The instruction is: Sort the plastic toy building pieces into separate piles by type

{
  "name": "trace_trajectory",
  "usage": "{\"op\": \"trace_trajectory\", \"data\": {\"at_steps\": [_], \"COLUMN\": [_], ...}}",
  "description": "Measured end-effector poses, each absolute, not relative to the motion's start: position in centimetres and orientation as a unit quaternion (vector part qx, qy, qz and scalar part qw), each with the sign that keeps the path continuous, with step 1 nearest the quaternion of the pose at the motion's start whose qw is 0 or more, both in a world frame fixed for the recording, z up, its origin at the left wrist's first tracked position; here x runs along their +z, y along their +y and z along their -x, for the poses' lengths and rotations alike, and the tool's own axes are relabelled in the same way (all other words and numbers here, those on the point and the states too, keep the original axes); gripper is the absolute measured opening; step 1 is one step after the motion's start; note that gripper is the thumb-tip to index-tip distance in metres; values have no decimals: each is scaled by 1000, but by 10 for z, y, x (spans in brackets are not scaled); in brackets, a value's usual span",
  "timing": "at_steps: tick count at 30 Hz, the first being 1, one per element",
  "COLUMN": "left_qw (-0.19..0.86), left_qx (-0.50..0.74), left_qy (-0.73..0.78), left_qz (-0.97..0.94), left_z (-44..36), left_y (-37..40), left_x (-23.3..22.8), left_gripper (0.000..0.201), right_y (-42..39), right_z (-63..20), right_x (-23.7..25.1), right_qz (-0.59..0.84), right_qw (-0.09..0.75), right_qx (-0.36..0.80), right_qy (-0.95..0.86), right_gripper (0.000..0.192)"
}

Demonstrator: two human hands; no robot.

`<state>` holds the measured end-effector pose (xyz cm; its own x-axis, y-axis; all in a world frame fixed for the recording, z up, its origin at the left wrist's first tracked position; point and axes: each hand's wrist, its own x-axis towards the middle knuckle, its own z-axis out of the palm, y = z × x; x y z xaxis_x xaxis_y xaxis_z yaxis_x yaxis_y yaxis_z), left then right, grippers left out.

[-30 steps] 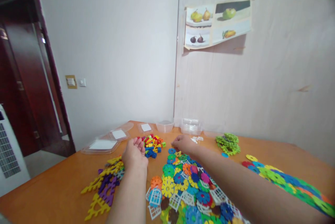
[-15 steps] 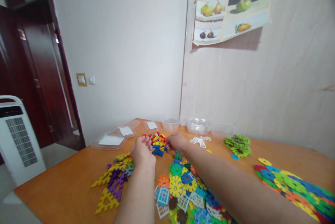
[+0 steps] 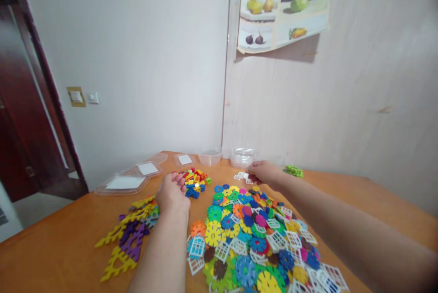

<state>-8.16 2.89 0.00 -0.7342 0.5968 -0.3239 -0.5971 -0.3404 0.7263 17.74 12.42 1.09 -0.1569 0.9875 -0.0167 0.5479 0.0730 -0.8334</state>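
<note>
My left hand (image 3: 173, 191) rests on the wooden table (image 3: 68, 247), cupped with its fingers curled up. It lies just left of a small pile of tiny coloured bricks (image 3: 195, 180). My right hand (image 3: 262, 172) reaches far across the table, fingers drawn together, right beside a few white window pieces (image 3: 240, 176). What either hand holds is hidden. A broad heap of coloured gear discs and white window pieces (image 3: 255, 233) lies between my forearms. A green pile (image 3: 294, 170) shows partly behind my right hand.
Yellow and purple flat pieces (image 3: 128, 233) lie left of my left arm. Clear plastic tubs (image 3: 209, 157) (image 3: 242, 157) stand at the table's far edge by the wall. Clear lids (image 3: 125, 182) lie at the far left. A dark door (image 3: 20, 147) stands at the left.
My right hand has moved right, from the tiny brick pile to the white window pieces. The view swung, so the heater and the right-hand strip of discs are out of sight. My left hand has hardly moved.
</note>
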Motion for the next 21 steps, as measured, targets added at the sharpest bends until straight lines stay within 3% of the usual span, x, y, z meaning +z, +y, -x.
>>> {"op": "trace_trajectory", "data": {"at_steps": [5, 8, 12, 16, 21], "left_qw": [367, 371, 367, 364, 360], "left_qx": [818, 816, 813, 812, 811], "left_qy": [444, 444, 452, 456, 460], "left_qz": [-5, -7, -5, -7, -6], "left_z": [81, 81, 82, 82, 83], "left_y": [30, 30, 29, 29, 29], "left_x": [0, 0, 1, 1, -1], "left_gripper": [9, 8, 6, 6, 7], "right_y": [117, 112, 112, 118, 123], "right_z": [-227, -233, -227, -222, -214], "right_x": [2, -9, -22, -29, -23], "right_qz": [611, 612, 601, 597, 586], "right_qw": [203, 172, 159, 155, 192], "right_qx": [316, 281, 228, 191, 180], "right_qy": [-696, -718, -749, -763, -766], "right_gripper": [15, 4, 12, 8, 10]}}
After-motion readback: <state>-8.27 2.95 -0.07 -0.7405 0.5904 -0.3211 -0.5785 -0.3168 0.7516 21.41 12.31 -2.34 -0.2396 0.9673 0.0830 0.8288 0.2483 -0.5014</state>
